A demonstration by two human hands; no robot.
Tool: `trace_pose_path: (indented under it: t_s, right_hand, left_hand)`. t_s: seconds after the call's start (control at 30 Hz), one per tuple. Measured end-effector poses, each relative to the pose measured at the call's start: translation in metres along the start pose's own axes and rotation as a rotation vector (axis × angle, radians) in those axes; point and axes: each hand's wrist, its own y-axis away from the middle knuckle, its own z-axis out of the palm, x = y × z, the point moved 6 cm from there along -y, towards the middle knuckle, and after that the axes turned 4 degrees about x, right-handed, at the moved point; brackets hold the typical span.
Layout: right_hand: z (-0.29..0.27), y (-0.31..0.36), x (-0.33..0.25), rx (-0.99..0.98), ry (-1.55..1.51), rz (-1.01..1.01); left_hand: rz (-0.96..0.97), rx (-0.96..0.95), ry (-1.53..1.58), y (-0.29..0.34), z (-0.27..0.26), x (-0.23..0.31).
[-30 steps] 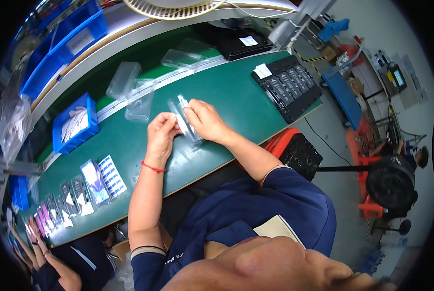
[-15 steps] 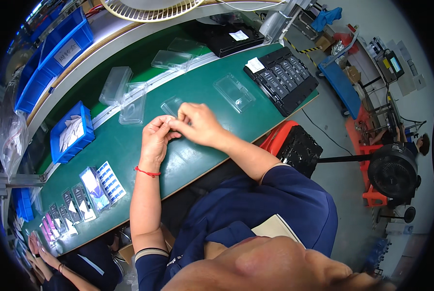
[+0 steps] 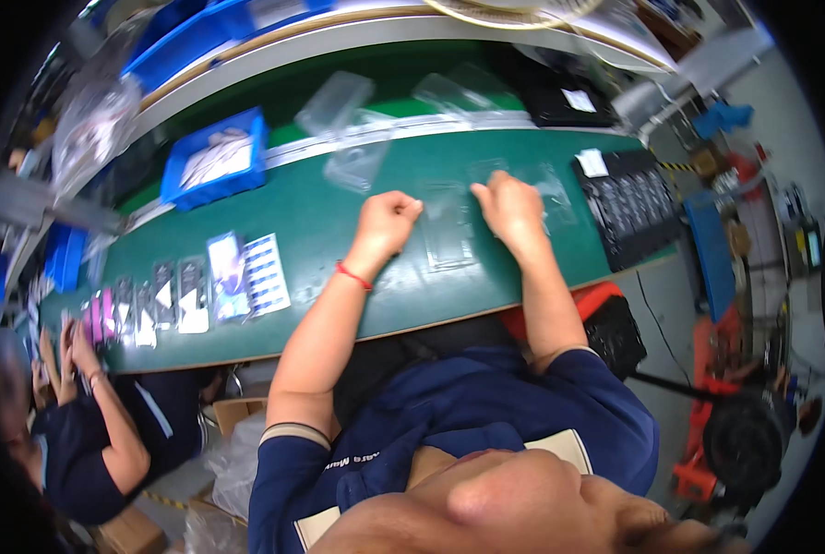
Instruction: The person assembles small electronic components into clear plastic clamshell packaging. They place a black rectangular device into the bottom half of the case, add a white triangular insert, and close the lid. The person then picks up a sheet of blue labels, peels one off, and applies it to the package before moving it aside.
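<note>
On the green tabletop, a clear plastic tray (image 3: 447, 242) lies between my two hands. Left of it, my left hand (image 3: 389, 224) is closed, thumb pressed against curled fingers; whether something small is pinched there I cannot make out. My right hand (image 3: 512, 210) hovers at the tray's right side with its fingers curled in, and their grip is hidden. Another thin clear plastic piece (image 3: 555, 196) lies just right of that hand. Beyond the left hand, a clear plastic shell (image 3: 357, 164) leans near the metal rail.
A black tray (image 3: 627, 210) with several slots sits at the right end of the table (image 3: 339, 323). Packaged strips (image 3: 193, 294) and a blue-white label sheet (image 3: 267, 275) lie left. Behind them stands a blue bin (image 3: 257, 138) of paper slips. A co-worker's hands (image 3: 80, 351) are at far left.
My hands have come apart: they were touching fingertip to fingertip, and now a clear tray lies between them. The view has swung, shifting the scene and showing more of the co-worker.
</note>
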Motion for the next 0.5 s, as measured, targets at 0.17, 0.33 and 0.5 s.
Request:
trace_pose_path:
  t_s: [0.17,0.33,0.5]
  right_hand:
    - [-0.014,0.006,-0.034,0.163,-0.233,-0.172]
    - [0.007,0.031,-0.081,-0.072,-0.084,-0.335]
    - [-0.004,0.003,-0.074,-0.009,-0.069,-0.368]
  left_hand:
    - [0.572,0.716,-0.568,0.020,-0.047,0.043]
    - [0.461,0.650,-0.591,-0.016,-0.070,0.012]
    - [0.540,0.729,-0.553,-0.014,-0.075,0.017]
